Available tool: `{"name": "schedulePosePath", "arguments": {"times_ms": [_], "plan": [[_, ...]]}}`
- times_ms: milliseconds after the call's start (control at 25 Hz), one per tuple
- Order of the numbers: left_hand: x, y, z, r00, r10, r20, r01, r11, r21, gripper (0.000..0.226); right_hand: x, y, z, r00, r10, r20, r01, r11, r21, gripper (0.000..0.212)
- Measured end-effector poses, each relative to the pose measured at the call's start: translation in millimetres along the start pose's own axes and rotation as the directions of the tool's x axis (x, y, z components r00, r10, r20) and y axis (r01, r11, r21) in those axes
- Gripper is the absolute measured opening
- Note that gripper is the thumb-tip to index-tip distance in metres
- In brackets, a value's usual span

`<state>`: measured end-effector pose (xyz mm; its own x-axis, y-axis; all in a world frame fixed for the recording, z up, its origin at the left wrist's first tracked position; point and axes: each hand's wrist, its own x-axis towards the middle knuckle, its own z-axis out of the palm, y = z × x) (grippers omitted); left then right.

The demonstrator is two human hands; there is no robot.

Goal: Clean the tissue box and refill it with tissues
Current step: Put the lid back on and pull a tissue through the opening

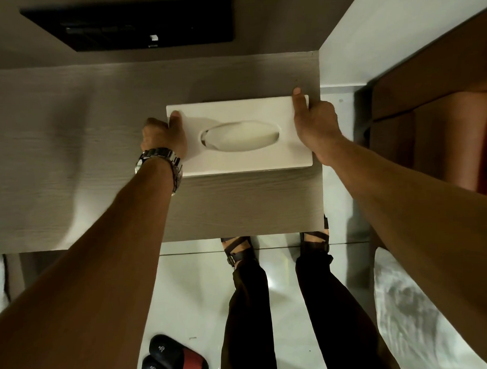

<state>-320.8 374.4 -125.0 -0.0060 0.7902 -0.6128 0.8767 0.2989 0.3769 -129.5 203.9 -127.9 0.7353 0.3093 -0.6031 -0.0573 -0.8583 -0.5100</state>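
Both arms extended fwd; left hand (163, 136) & right hand (314, 124) gripping, thumbs on top.

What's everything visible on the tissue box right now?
The tissue box is a white, flat rectangular cover with rounded corners, smooth and plastic-looking, with an oval slot in its top showing white tissue inside. It lies level near the right end of the grey wood-grain desk. The left hand grips its left end, the right hand its right end.
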Motion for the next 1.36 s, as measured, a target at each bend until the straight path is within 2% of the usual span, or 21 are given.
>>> {"name": "schedulePosePath", "arguments": {"times_ms": [160, 280, 400, 680, 760, 800, 840, 880, 920, 1000, 1080, 1160, 1240, 1360], "plan": [[-11.5, -9.9, 6.8, 0.997, 0.054, -0.057, -0.062, 0.988, -0.141, 0.046, -8.6, 13.3, 13.4, 0.991, -0.060, -0.119, 0.059, 0.998, -0.018, 0.064], [-18.0, -24.2, 14.5, 0.988, 0.114, -0.106, -0.135, 0.965, -0.225, 0.036, -10.6, 19.3, 22.6, 0.972, -0.068, -0.225, 0.080, 0.996, 0.043, 0.060], [-15.7, -28.9, 16.3, 0.985, 0.133, -0.109, -0.161, 0.937, -0.309, 0.036, -7.7, 22.5, 26.0, 0.970, -0.071, -0.234, 0.092, 0.993, 0.078, 0.057], [-45.4, -60.2, 15.9, 0.983, 0.161, -0.092, -0.180, 0.945, -0.273, 0.039, -43.1, 57.0, 25.0, 0.987, -0.069, -0.144, 0.074, 0.997, 0.024, 0.056], [-52.5, -62.5, 13.6, 0.971, 0.207, -0.121, -0.228, 0.951, -0.208, 0.048, -44.4, 49.9, 18.5, 0.980, -0.133, -0.150, 0.130, 0.991, -0.032, 0.052], [-52.6, -63.4, 11.9, 0.949, 0.287, -0.130, -0.301, 0.948, -0.103, 0.060, -46.8, 45.3, 14.4, 0.959, -0.209, -0.191, 0.191, 0.976, -0.109, 0.049], [-51.9, -64.3, 9.9, 0.906, 0.407, -0.113, -0.404, 0.913, 0.053, 0.077, -52.0, 40.4, 11.3, 0.922, -0.309, -0.232, 0.266, 0.943, -0.199, 0.047], [-52.1, -64.7, 6.9, 0.842, 0.537, -0.046, -0.517, 0.828, 0.218, 0.096, -59.4, 35.3, 10.9, 0.872, -0.427, -0.238, 0.360, 0.890, -0.278, 0.044], [-53.4, -64.8, 4.8, 0.761, 0.646, 0.053, -0.619, 0.699, 0.359, 0.114, -68.8, 30.4, 13.5, 0.822, -0.540, -0.183, 0.467, 0.821, -0.328, 0.038], [-53.9, -63.4, 3.9, 0.615, 0.748, 0.250, -0.735, 0.427, 0.527, 0.140, -87.9, 20.1, 24.5, 0.761, -0.645, 0.076, 0.622, 0.691, -0.367, 0.026], [-54.3, -63.9, 7.6, 0.561, 0.735, 0.382, -0.753, 0.260, 0.605, 0.151, -99.4, 12.8, 39.4, 0.742, -0.607, 0.285, 0.664, 0.603, -0.442, 0.029], [-54.4, -65.8, 13.3, 0.581, 0.704, 0.408, -0.725, 0.220, 0.652, 0.155, -99.1, 6.7, 49.2, 0.750, -0.584, 0.310, 0.651, 0.569, -0.503, 0.034], [-53.5, -68.1, 16.8, 0.610, 0.695, 0.381, -0.698, 0.244, 0.673, 0.157, -93.7, 0.5, 56.7, 0.770, -0.568, 0.291, 0.623, 0.571, -0.534, 0.032], [-52.7, -69.0, 19.5, 0.617, 0.703, 0.353, -0.688, 0.265, 0.675, 0.156, -89.3, -4.2, 63.8, 0.784, -0.541, 0.305, 0.590, 0.498, -0.636, 0.023]]}}
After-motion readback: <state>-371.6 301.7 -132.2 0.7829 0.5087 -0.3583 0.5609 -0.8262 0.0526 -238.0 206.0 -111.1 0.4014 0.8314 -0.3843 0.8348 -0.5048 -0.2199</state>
